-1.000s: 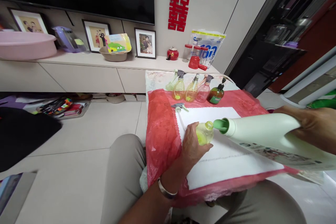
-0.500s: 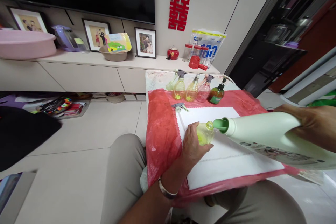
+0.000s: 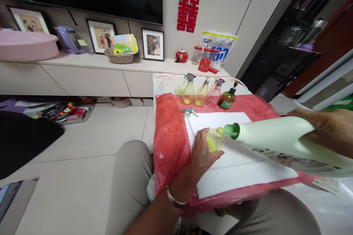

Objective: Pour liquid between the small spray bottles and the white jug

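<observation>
Pale green plastic fills the right side of the table: a big jug [image 3: 278, 136], tipped over, with the right hand [image 3: 331, 130] wrapped around its handle end, though from here I can't see where every finger sits. The left hand [image 3: 200, 150] is half open, curved around a small yellow bottle [image 3: 215, 139], fingers behind it and thumb at its near side. Just right of those fingers, the bottle's neck leans toward the jug's green spout [image 3: 231, 131]; whether they touch, or anything is flowing, I can't tell. I'd keep the spout's lip right over that neck and lift the jug's back end slowly, since a heavy jug could surge. The left hand should steady the bottle without squeezing, its sides looking thin. Any drip would probably land on the white cloth [image 3: 248, 178] beneath, well short of the spray bottles [image 3: 188, 95] beyond the left hand.
</observation>
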The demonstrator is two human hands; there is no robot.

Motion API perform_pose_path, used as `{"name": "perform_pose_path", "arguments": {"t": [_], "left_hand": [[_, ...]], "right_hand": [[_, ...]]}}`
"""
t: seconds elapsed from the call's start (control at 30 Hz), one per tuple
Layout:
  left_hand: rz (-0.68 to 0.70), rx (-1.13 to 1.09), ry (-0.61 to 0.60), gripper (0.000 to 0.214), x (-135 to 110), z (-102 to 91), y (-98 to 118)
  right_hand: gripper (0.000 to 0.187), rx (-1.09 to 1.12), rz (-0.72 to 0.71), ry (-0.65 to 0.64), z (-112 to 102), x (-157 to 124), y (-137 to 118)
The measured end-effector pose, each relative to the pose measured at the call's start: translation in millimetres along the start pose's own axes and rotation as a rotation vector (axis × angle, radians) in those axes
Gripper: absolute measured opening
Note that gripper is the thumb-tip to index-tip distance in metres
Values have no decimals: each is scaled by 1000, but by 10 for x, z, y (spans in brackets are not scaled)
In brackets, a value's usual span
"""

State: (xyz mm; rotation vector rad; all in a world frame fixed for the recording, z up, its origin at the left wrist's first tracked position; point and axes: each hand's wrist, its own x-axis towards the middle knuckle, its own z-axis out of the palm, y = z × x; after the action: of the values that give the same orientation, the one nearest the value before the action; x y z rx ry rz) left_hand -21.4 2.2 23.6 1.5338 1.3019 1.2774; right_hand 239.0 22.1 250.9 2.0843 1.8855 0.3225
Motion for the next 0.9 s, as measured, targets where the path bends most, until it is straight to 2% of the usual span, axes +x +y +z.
{"name": "perform_pose_path", "arguments": {"t": [0.33, 0.73, 0.9], "left_hand": [[13, 4, 1, 86, 3, 7, -22], [-5, 8, -5, 86, 7, -1, -4], [-18, -7, -11, 86, 2, -13, 17]], "right_hand": [[60, 4, -14, 0, 17, 37, 39], [59, 120, 5, 1, -12, 57, 17], [59, 138, -46, 20, -23, 114, 23]]}}
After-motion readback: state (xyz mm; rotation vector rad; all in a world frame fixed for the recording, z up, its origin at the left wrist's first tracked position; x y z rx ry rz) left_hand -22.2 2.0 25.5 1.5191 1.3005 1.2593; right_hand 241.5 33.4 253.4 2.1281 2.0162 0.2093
